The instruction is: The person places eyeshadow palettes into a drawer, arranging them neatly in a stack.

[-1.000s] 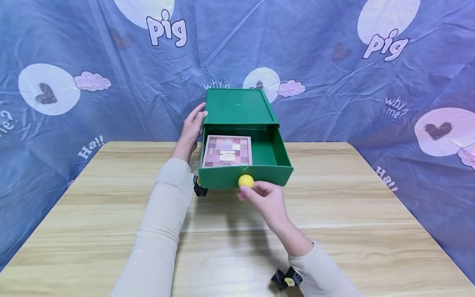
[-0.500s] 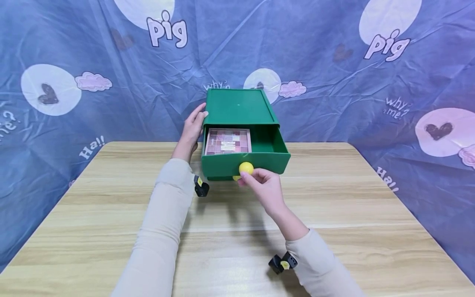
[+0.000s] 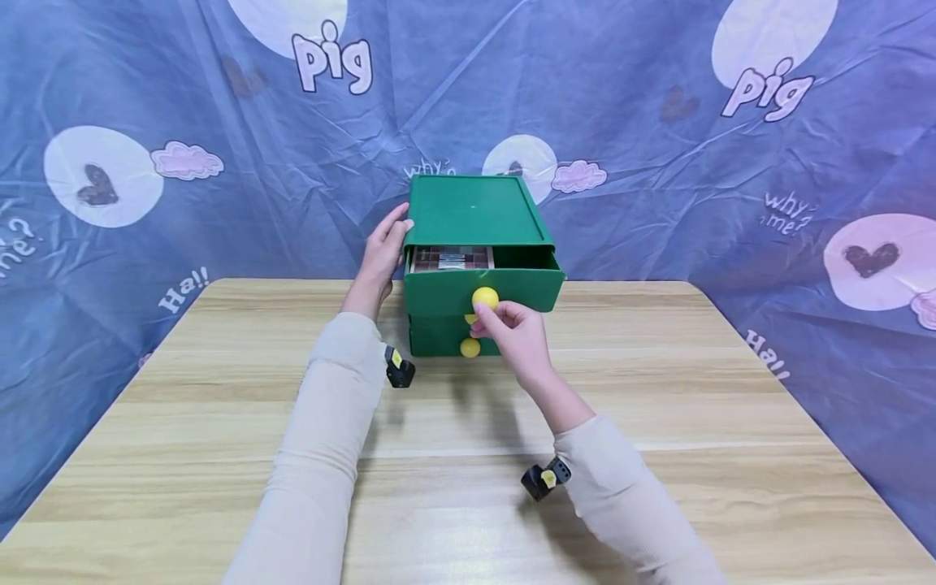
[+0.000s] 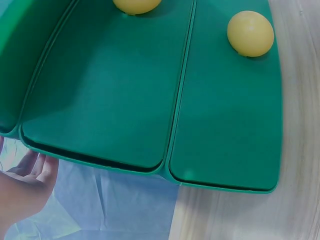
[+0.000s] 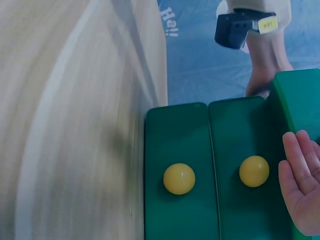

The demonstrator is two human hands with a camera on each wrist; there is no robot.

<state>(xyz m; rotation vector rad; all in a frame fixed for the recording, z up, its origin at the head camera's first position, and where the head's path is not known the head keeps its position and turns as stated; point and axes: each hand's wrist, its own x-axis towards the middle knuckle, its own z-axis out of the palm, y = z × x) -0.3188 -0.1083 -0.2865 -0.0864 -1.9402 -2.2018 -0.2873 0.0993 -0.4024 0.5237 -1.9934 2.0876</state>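
Note:
A green cabinet (image 3: 475, 211) with stacked drawers stands at the far side of the wooden table. Its top drawer (image 3: 446, 294) is partly out, and an eyeshadow palette (image 3: 452, 258) lies inside at the left, its front portion hidden behind the drawer front. My right hand (image 3: 521, 337) pinches the round yellow knob (image 3: 485, 298) of that drawer between thumb and fingers. My left hand (image 3: 378, 260) rests flat along the cabinet's left side, thumb at the top edge. In the left wrist view, the left hand (image 4: 30, 187) has its fingers stretched against the side wall.
Two lower drawers, each with a yellow knob (image 5: 179, 178), sit flush below. A blue patterned cloth (image 3: 292, 179) hangs behind the wooden table (image 3: 468, 487). Small black wrist cameras show on both sleeves, one near the right cuff (image 3: 544, 479).
My right hand has pushed the top drawer inward, away from me, hiding most of the palette and bringing the lower knobs into view. My left hand has stayed at the cabinet's side.

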